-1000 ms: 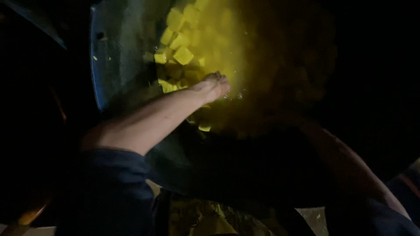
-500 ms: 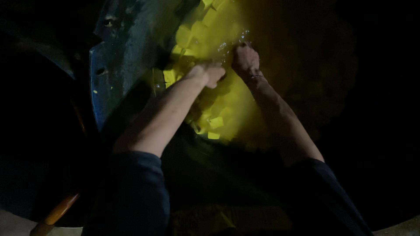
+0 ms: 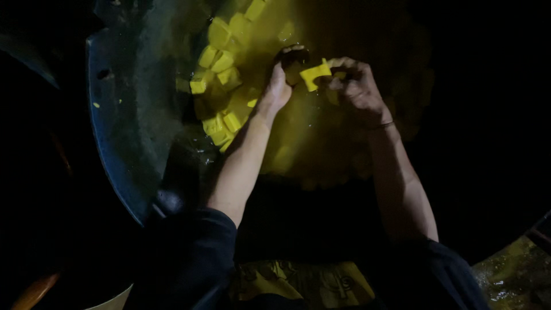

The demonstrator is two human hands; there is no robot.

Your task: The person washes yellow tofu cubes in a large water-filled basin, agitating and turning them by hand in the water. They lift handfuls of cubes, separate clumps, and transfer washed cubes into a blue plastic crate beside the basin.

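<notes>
Head view: right hand (image 3: pixel 359 86) pinching yellow cube (image 3: pixel 315 73), left hand (image 3: pixel 281 80) seemingly curled, grip unclear.

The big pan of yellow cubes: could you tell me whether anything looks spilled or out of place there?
A few yellow crumbs lie stray on the pan's bare grey wall, apart from the yellow cubes. Otherwise nothing stands out, though the picture is very dark.

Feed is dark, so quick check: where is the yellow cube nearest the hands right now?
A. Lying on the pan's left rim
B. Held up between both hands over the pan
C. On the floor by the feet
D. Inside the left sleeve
B: the cube sits between the fingers of the left hand and right hand, above the yellow liquid in the pan.
</notes>
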